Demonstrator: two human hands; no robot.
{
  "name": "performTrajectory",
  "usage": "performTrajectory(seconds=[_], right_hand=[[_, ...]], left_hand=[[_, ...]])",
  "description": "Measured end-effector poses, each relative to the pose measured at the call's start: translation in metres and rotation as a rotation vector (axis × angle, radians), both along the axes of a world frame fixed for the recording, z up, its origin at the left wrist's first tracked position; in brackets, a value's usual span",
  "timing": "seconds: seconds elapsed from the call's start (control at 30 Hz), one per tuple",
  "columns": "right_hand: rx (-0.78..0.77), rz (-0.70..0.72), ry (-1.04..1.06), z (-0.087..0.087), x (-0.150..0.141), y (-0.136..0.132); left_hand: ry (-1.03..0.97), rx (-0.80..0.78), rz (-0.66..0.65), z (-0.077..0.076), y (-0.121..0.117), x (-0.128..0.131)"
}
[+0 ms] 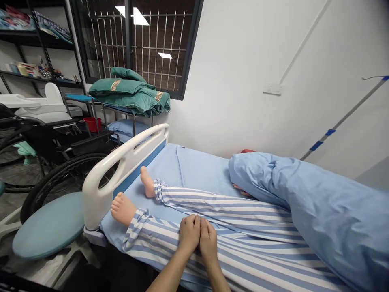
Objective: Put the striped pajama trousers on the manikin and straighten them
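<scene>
While lying palm-down on the nearer shin of a nursing manikin (158, 239), left hand (189, 233) and right hand (209, 240) together, sides touching, fingers flat on the cloth (no clamp on anything). Manikin on its back along a hospital bed (197, 174), close to the bed's near edge, bare feet (123, 209) just short of the white footboard (121, 162). Blue-and-white striped trousers (219, 207) on both legs, a pale blue quilt (304, 198) over the rest of the body. Beyond the footboard, a black wheelchair (60, 162) and a round blue stool seat (45, 227). Past the far corner, folded green quilts (130, 95) on a metal trolley (133, 121).
</scene>
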State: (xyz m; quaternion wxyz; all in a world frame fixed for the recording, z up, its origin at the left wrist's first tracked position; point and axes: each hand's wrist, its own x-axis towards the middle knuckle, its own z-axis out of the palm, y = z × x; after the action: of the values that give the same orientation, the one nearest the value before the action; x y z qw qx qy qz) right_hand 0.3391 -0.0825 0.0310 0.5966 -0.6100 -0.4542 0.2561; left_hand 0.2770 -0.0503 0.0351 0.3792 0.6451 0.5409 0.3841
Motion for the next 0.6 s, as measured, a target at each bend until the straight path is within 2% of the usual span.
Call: performTrajectory(seconds=[0.2, 0.33, 0.47, 0.6], right_hand=[[-0.003, -0.005, -0.009, 0.001, -0.003, -0.002], [-0.034, 0.065, 0.005, 0.009, 0.001, -0.001], [-0.084, 0.098, -0.092, 0.015, 0.013, -0.004], [-0.081, 0.073, -0.176, 0.008, 0.021, -0.005]], left_hand=[[0.1, -0.024, -0.008, 0.0, -0.003, -0.004], [0.113, -0.025, 0.008, 0.002, -0.004, -0.004], [0.16, -0.036, -0.004, 0.002, -0.006, -0.002], [0.22, -0.062, 0.013, -0.001, -0.006, 0.0]])
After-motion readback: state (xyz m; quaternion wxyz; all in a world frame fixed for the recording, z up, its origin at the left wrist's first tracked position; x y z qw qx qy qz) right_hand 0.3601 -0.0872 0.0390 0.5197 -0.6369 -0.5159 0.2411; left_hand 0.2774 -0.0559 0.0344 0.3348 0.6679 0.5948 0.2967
